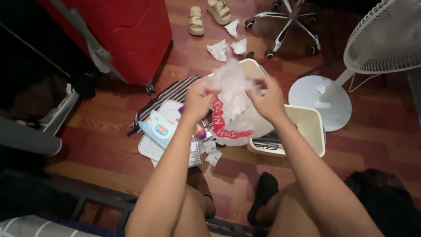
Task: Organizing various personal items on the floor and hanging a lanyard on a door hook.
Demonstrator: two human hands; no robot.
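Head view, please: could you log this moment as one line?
left hand: grips plastic bag | right hand: grips the bag's other side | bag: held up over cream bin | floor: crumpled tissues

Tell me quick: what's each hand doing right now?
Left hand: closed, gripping the plastic bag.
Right hand: closed, gripping the same bag.

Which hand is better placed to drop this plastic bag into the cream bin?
Probably the right hand: it grips the plastic bag almost directly above the cream bin, while the left hand is over the floor clutter.
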